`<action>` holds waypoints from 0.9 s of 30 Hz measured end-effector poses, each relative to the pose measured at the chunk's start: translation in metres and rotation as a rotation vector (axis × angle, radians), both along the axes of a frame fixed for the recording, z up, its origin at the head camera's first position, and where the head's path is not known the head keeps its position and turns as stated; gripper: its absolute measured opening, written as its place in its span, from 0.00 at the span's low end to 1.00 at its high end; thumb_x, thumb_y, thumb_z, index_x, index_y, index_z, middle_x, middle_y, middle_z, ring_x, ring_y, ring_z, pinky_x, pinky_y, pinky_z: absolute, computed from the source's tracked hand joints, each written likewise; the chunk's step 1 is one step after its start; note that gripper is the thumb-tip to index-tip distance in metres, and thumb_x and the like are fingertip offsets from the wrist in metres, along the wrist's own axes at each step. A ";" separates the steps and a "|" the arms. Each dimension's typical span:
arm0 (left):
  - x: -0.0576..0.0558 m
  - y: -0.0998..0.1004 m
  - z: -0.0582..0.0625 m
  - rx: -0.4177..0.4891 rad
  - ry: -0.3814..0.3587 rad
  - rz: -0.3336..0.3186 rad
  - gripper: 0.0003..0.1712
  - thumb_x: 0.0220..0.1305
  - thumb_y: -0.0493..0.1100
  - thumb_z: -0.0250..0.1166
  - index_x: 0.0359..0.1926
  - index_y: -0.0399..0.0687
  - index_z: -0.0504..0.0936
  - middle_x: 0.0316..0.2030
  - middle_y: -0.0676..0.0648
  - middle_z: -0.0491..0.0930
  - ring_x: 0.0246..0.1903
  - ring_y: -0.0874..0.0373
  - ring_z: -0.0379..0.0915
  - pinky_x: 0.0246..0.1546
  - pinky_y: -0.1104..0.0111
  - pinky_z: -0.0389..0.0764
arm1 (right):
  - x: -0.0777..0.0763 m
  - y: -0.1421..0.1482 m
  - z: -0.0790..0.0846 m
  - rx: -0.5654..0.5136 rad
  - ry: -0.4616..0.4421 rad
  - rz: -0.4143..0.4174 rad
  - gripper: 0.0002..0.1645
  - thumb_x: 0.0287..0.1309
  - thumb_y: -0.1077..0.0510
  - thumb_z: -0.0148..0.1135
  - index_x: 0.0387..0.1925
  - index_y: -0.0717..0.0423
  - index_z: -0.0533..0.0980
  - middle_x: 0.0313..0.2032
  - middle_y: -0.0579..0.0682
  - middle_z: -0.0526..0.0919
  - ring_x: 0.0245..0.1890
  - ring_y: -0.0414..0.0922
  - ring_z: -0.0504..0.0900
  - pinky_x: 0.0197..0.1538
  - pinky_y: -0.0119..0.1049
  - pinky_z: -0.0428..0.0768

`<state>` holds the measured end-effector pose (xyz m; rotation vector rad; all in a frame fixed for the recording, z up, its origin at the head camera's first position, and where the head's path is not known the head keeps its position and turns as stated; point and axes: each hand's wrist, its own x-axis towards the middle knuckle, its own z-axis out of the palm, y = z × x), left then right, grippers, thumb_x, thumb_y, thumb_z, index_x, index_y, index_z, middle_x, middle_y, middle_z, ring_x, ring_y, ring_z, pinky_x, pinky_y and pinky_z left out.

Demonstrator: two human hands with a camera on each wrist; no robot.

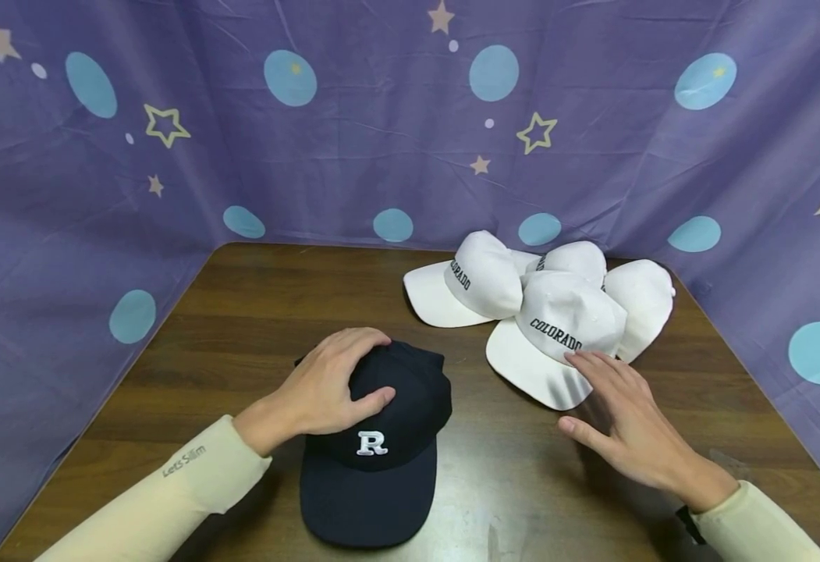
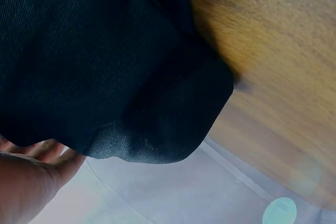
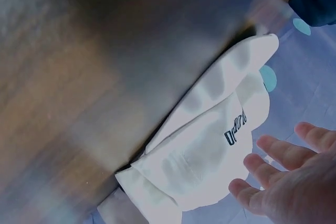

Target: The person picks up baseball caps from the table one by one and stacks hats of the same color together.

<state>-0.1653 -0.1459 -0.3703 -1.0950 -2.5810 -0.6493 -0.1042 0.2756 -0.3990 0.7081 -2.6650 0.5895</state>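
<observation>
A dark baseball cap [image 1: 395,406] with a white letter R lies on the table, its brim toward me. My left hand [image 1: 325,382] rests on the left side of its crown, thumb and fingers spread apart. In the left wrist view the dark cap [image 2: 105,66] covers much of the frame, partly hiding the fingers [image 2: 65,163]. Over the table on the right, my right hand [image 1: 634,429] has its fingers spread and holds nothing. Its fingertips overlap the front white baseball cap [image 1: 571,304], lettered COLORADO, whose crown [image 3: 194,156] also shows in the right wrist view.
Behind that front cap are more white caps: one at the left [image 1: 483,277], one at the back [image 1: 578,257] and one at the right [image 1: 640,300], crowded together. The wooden table [image 1: 241,312] ends at a purple curtain [image 1: 353,156] with stars and dots.
</observation>
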 end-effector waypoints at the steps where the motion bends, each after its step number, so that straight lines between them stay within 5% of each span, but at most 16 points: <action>1: 0.000 0.000 0.001 0.005 0.007 0.004 0.36 0.59 0.68 0.57 0.60 0.51 0.70 0.58 0.53 0.70 0.60 0.58 0.61 0.64 0.56 0.61 | -0.001 0.001 0.001 -0.004 -0.002 -0.002 0.50 0.50 0.41 0.68 0.71 0.41 0.55 0.66 0.52 0.63 0.67 0.55 0.54 0.63 0.62 0.53; 27: 0.005 -0.016 0.014 0.011 0.059 0.088 0.43 0.61 0.70 0.53 0.66 0.47 0.64 0.64 0.48 0.65 0.66 0.52 0.54 0.69 0.54 0.49 | -0.037 0.021 0.031 -0.057 0.004 -0.097 0.39 0.57 0.45 0.64 0.67 0.51 0.63 0.63 0.54 0.68 0.61 0.58 0.62 0.58 0.67 0.56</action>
